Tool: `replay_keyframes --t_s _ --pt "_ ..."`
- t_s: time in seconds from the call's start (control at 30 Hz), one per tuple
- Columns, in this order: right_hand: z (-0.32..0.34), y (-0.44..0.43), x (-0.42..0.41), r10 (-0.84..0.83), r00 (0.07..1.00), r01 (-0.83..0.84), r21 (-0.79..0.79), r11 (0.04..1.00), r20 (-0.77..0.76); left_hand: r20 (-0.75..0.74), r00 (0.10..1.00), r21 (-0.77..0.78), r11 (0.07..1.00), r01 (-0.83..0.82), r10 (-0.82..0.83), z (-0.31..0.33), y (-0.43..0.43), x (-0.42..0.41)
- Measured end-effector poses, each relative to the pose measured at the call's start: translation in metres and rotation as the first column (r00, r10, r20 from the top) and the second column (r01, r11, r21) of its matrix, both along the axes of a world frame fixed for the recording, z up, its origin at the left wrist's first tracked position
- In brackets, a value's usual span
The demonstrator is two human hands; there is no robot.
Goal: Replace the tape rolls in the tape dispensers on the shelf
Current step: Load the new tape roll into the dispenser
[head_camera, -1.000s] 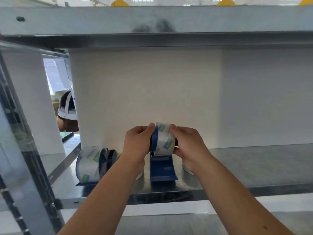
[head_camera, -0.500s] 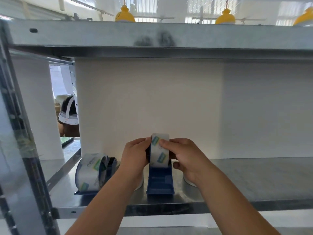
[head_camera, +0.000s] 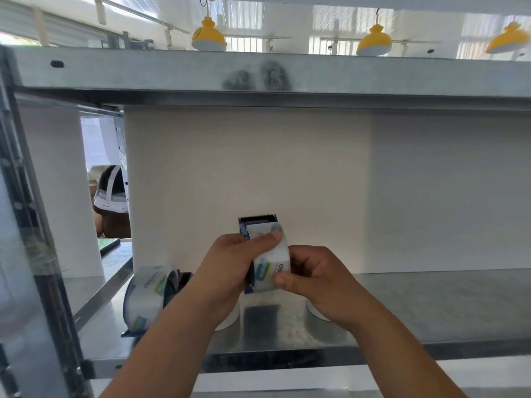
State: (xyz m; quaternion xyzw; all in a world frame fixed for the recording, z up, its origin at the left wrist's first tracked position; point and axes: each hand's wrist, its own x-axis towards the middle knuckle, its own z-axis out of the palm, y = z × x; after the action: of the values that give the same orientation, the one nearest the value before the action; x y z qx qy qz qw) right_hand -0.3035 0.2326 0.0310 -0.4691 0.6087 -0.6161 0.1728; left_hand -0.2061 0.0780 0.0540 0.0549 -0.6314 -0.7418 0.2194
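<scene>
Lifted since half a second ago, the blue tape dispenser (head_camera: 253, 225) no longer stands on the metal shelf (head_camera: 431, 305); both hands now hold it clear of the surface, above a dark reflection on the steel. Nearest the viewer, two bare forearms rise from the lower edge. Left hand (head_camera: 230, 265) wraps the dispenser's left side, its thumb laid across the top of the clear tape roll (head_camera: 271, 262), fingers closed on the blue body. Right hand (head_camera: 313, 280) grips the roll's right face, thumb pressed on its lower front, fingers curled behind. Dispenser long axis runs close to vertical, its serrated cutter (head_camera: 257, 217) pointing up and away from the viewer; the roll sits on edge, its axle running left to right, printed label facing the camera. Two white round objects (head_camera: 316, 313) rest on the shelf just below the hands, largely hidden. Left of these, a second dispenser with clear roll (head_camera: 149, 300) stands on the shelf. Farther back, a white panel (head_camera: 287, 168) closes the bay; an upper shelf beam (head_camera: 287, 76) spans above, with yellow pendant lamps (head_camera: 208, 38) beyond.
</scene>
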Motion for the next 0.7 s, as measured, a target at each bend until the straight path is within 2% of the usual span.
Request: replay_keyframes --t_s 0.13,0.27,0.43,0.57,0.7 --pt "0.003 0.009 0.004 0.000 1.000 -0.001 -0.022 1.000 -0.017 -0.106 0.994 -0.101 0.994 -0.028 0.017 -0.010 0.011 0.005" --pt "0.010 0.013 0.006 0.063 0.979 -0.047 -0.089 0.995 0.192 -0.223 0.974 -0.326 0.944 -0.049 -0.027 -0.019 0.017 0.008" --pt "0.015 0.015 0.021 -0.121 0.964 0.125 -0.001 0.992 0.238 -0.333 0.938 -0.561 0.820 -0.114 -0.097 -0.032 0.020 0.011" --pt "0.020 0.015 0.021 -0.351 0.930 0.354 -0.004 0.935 0.111 -0.356 0.934 -0.592 0.782 -0.197 -0.035 -0.038 0.020 0.012" --pt "0.027 0.018 0.019 -0.312 0.930 0.309 0.049 0.950 0.192 -0.370 0.926 -0.627 0.754 -0.195 -0.069 -0.037 0.020 0.015"
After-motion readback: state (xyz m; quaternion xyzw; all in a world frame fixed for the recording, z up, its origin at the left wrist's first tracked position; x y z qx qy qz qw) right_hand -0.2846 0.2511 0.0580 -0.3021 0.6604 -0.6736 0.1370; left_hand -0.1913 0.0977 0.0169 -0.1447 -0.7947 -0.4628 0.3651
